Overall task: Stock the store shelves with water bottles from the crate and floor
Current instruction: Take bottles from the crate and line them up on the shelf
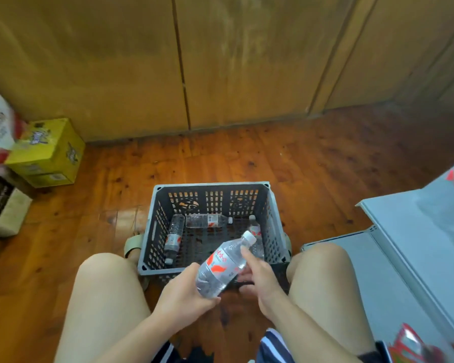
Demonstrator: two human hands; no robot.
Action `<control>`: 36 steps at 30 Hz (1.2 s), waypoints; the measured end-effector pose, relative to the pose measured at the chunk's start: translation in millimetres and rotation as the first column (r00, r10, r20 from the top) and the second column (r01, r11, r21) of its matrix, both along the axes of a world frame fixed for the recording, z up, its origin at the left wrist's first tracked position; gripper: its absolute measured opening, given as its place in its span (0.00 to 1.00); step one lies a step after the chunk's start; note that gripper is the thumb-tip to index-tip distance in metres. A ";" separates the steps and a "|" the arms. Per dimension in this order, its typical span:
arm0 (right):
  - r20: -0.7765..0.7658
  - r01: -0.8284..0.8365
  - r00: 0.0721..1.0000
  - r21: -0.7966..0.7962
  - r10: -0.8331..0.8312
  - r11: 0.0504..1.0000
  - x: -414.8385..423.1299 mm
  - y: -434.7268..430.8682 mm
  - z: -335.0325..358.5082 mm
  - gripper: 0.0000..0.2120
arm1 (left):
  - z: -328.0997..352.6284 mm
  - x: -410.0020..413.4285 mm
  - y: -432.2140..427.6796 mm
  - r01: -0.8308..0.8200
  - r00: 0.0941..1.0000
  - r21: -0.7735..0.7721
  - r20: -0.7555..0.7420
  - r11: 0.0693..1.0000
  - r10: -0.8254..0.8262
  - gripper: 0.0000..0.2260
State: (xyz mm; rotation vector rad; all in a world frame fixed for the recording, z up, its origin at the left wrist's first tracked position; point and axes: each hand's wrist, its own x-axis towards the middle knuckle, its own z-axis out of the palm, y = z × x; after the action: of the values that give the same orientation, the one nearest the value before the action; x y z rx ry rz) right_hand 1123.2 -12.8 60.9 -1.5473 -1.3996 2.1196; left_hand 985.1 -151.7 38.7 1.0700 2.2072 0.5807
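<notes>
At lower centre of the frame, the left hand point(184, 294) is gripping the base of a water bottle point(222, 265), fingers curled round it. The right hand point(260, 273) is holding its upper body below the white cap. The bottle is tilting above the near edge of the grey crate point(212, 188) at centre frame. Three more bottles point(207, 221) are lying inside the crate.

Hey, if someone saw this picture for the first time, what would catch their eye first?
Probably the clear water bottle with its red label, held tilted in both hands, left hand at its base and right hand nearer the cap. Just beyond it a grey slatted crate sits on the wooden floor with three more bottles lying inside; a yellow carton stands out at far left.
</notes>
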 end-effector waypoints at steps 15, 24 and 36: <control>0.012 -0.127 0.992 0.044 0.127 0.991 34.3 -29.2 -3.2 0.23 | 27.2 36.7 -22.4 0.137 0.986 -0.073 -0.084 0.988 -0.143 0.23; -0.105 0.266 0.959 -0.005 -0.265 0.964 65.9 -26.4 -2.8 0.21 | 39.4 68.7 14.4 0.190 0.982 0.112 -0.022 0.975 -0.189 0.22; -0.233 0.677 0.720 0.028 -0.654 0.735 169.3 -46.4 27.3 0.19 | 49.1 154.4 79.7 0.534 0.808 0.266 0.118 0.802 -0.577 0.19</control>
State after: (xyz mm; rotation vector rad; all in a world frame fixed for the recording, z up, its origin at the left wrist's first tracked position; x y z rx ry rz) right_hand 1292.6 -59.1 88.2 -1.4343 -0.7011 1.6500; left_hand 1139.5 -72.0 87.7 1.6264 1.5629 0.6319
